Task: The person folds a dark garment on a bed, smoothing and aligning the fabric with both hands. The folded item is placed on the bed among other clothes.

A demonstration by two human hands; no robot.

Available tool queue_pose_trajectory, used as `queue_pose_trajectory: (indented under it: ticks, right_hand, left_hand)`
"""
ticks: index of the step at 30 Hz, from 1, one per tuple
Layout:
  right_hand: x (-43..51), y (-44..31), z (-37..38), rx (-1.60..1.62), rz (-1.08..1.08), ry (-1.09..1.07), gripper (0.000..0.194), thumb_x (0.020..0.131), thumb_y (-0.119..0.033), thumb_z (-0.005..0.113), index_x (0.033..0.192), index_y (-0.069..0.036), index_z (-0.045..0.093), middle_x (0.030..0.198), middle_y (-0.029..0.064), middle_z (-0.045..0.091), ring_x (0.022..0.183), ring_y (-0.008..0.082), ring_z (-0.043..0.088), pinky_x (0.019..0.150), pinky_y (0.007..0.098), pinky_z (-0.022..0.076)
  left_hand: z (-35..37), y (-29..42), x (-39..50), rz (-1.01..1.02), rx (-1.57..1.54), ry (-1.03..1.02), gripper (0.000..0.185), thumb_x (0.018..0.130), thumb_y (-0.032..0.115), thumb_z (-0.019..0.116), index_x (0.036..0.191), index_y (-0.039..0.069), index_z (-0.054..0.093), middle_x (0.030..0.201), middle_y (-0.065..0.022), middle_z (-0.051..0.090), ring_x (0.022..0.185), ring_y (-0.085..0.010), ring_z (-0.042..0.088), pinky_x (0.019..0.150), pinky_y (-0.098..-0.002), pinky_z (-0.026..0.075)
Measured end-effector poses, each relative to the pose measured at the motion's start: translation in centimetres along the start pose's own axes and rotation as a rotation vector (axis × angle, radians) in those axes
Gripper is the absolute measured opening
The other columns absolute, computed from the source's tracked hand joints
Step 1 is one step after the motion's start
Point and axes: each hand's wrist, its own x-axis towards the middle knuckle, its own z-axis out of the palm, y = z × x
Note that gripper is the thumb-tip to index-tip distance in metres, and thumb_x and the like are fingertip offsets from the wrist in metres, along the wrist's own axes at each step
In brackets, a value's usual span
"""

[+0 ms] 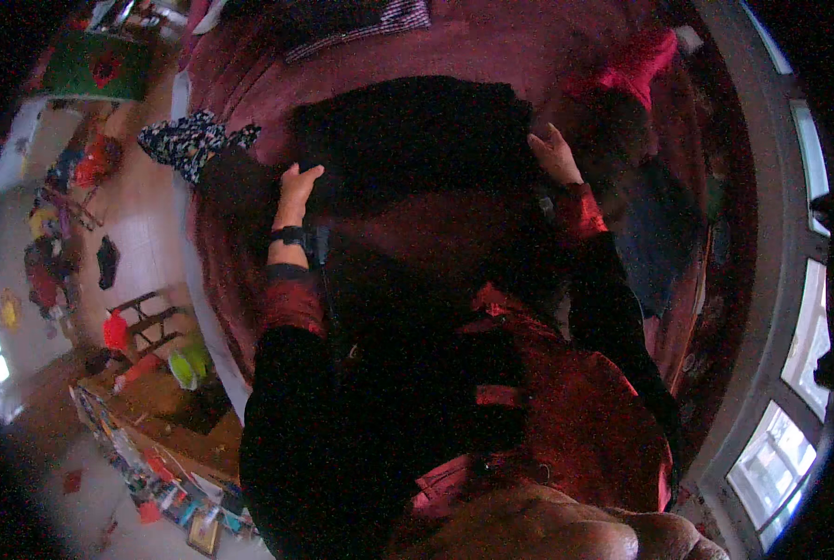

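Note:
A folded black cloth (pixel 417 133), perhaps a garment, lies on a dark red bedspread (pixel 473 52). My left hand (pixel 299 187) is at its near left corner, thumb and a finger spread into a V. At the right edge is my right hand (pixel 559 157), with its thumb pointing towards the fabric. The picture is too dark to show whether either hand pinches the cloth or only rests against it. A dark band with a watch-like piece (pixel 292 236) circles my left wrist.
A floral-patterned cloth (pixel 186 143) lies at the bed's left edge, a bright pink cloth (pixel 644 66) at the upper right. Farther back is a checked garment (pixel 403 17). Dark blue fabric (pixel 658 238) lies to the right. On the floor at left stands a wooden chair-like frame (pixel 147 318).

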Motion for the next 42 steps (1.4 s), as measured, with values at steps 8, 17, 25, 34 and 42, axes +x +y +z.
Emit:
queue_pose_trajectory:
  ticks: [8,17,25,34,42]
  right_hand:
    - [1.8,0.2,2.1,0.158,0.14,0.166,0.068,0.091,-0.023,0.07,0.146,-0.006,0.034,0.116,0.0088,0.067,0.089,0.0125,0.065,0.073,0.0254,0.052]
    - [2.0,0.2,3.0,0.266,0.117,0.199,0.072,0.088,-0.033,0.071,0.142,0.004,0.039,0.12,0.0174,0.064,0.106,0.0263,0.062,0.091,0.0344,0.0487]
    - [2.3,-0.4,3.2,0.056,-0.039,0.24,0.075,0.089,-0.042,0.066,0.141,0.006,0.039,0.136,0.026,0.052,0.127,0.0371,0.051,0.105,0.0394,0.0415]
    - [2.3,-1.5,4.2,0.004,-0.004,0.163,0.07,0.087,-0.033,0.07,0.139,0.005,0.042,0.134,0.0242,0.055,0.125,0.0365,0.053,0.104,0.0405,0.0427]
    - [3.4,0.6,3.7,-0.009,0.143,0.01,0.062,0.082,-0.026,0.074,0.132,0.003,0.052,0.122,0.0163,0.061,0.107,0.0244,0.059,0.09,0.0357,0.0472]
  left_hand:
    - [8.6,9.6,-3.4,0.522,0.129,0.072,0.062,0.085,0.03,0.071,0.13,-0.007,0.053,0.128,-0.0239,0.06,0.119,-0.0325,0.058,0.1,-0.0392,0.044]
    - [28.2,10.8,-5.9,0.788,0.49,-0.27,0.045,0.089,0.027,0.06,0.131,0.01,0.054,0.116,-0.0169,0.066,0.105,-0.0374,0.063,0.086,-0.0471,0.051]
    - [26.3,10.0,-5.3,0.806,0.125,-0.468,0.044,0.085,0.02,0.069,0.127,0.008,0.058,0.117,-0.0143,0.066,0.104,-0.0323,0.065,0.091,-0.0399,0.05]
    - [16.1,4.8,-0.6,0.032,-0.121,-0.085,0.075,0.08,0.037,0.078,0.135,-0.002,0.047,0.134,-0.0184,0.054,0.125,-0.0295,0.049,0.104,-0.0397,0.039]
    - [16.2,6.5,-4.1,-0.057,-0.27,-0.272,0.104,0.075,0.035,0.081,0.15,-0.005,0.021,0.156,-0.023,0.026,0.145,-0.0317,0.024,0.117,-0.0403,0.02]
